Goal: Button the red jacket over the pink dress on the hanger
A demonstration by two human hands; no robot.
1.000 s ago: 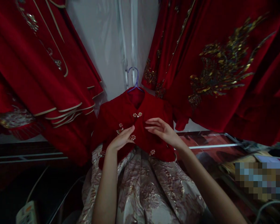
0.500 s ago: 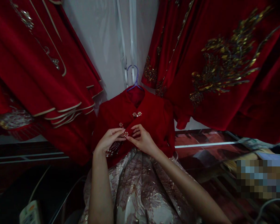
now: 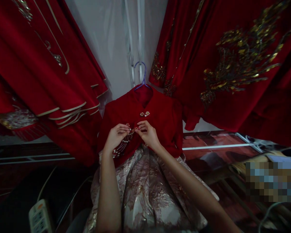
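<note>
white power strip (image 3: pixel 40 217), gold-embroidered red garment (image 3: pixel 223 115), pale wall (image 3: pixel 99 42)

Head cam, facing fwd + down, near red jacket (image 3: pixel 131 111); dim, angle approx.

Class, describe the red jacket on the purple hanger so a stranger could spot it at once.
Find the pale backdrop between two masses of red clothes. The jacket hangs there from a purple hanger, above a pale shiny skirt. Unlike its red neighbours, it has the left hand and right hand pinching beadwork on its front, below a flowery clasp.
</note>
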